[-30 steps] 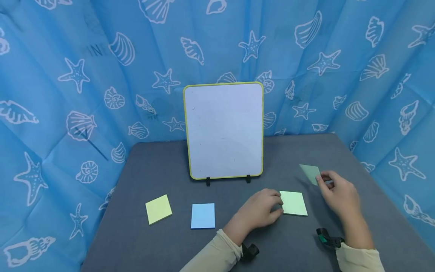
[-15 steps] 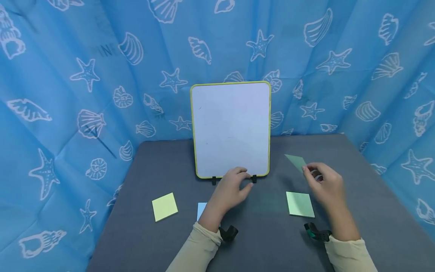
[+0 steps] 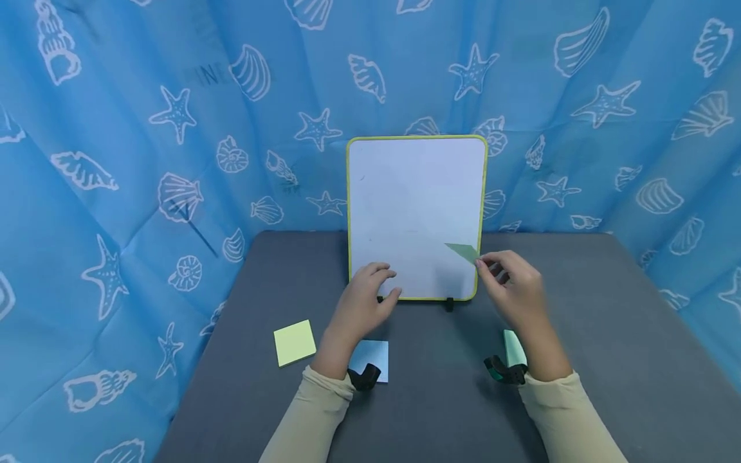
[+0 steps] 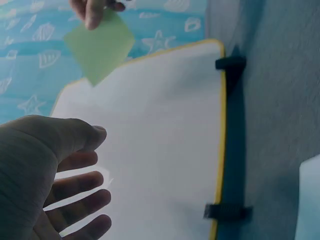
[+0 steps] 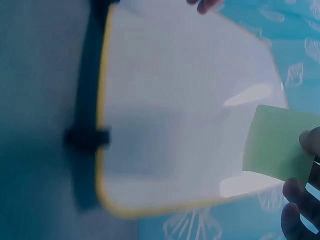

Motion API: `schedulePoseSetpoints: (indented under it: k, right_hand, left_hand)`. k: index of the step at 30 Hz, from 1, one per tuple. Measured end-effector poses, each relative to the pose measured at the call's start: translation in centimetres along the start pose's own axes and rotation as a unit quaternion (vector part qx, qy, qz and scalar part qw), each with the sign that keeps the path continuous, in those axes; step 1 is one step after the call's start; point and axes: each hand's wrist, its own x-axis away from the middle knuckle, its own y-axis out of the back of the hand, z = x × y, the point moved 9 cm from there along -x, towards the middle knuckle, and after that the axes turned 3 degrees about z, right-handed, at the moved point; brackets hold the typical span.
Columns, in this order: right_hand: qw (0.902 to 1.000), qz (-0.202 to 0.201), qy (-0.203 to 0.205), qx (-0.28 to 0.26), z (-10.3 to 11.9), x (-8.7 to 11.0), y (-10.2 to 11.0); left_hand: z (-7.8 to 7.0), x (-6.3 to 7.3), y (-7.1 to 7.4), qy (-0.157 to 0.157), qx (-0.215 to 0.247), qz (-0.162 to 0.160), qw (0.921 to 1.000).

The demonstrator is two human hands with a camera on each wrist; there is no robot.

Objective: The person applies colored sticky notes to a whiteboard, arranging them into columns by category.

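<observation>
My right grip point(image 3: 515, 283) is pinching a green note point(image 3: 461, 251) between thumb and fingers, holding it up in front of the lower right of the whiteboard point(image 3: 413, 206), which is standing near the far edge of the table point(image 3: 428, 418). A second ago I was holding the note nearer the table's right edge; now it is overlapping the board in the head view, though whether it is touching I cannot tell. My left grip point(image 3: 360, 299) is staying wide, thumb and fingers apart, near the board's lower left corner; a second ago it was reaching down at the green pad point(image 3: 514, 350). My right wrist is now partly hiding that pad, and my left wrist is partly covering the blue pad point(image 3: 376, 357). The yellow pad point(image 3: 294, 343) is lying toward the table's left edge, as before.
</observation>
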Motion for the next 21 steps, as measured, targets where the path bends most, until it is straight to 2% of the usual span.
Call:
schedulePoseSetpoints:
  k: [4,11,15,21]
  right_hand:
    - [0.9994,0.002,0.029,-0.019,1.8,-2.0,-1.9]
    - [0.9977,0.027,0.049,-0.038,3.7,-4.5,-5.1]
    - [0.9973,0.022,0.065,-0.027,4.8,-6.2,-6.1]
    - [0.9949,-0.002,0.101,0.005,6.9,-9.5,-6.9]
  left_hand:
    - [0.7,-0.1,1.3,0.007,-0.020,-0.022,0.9995]
    - [1.4,-0.5,3.5,0.011,-0.038,-0.061,0.9973]
    - [1.5,-1.1,5.0,0.004,-0.033,-0.080,0.9962]
    - [1.7,-2.6,7.3,0.006,-0.033,-0.089,0.9955]
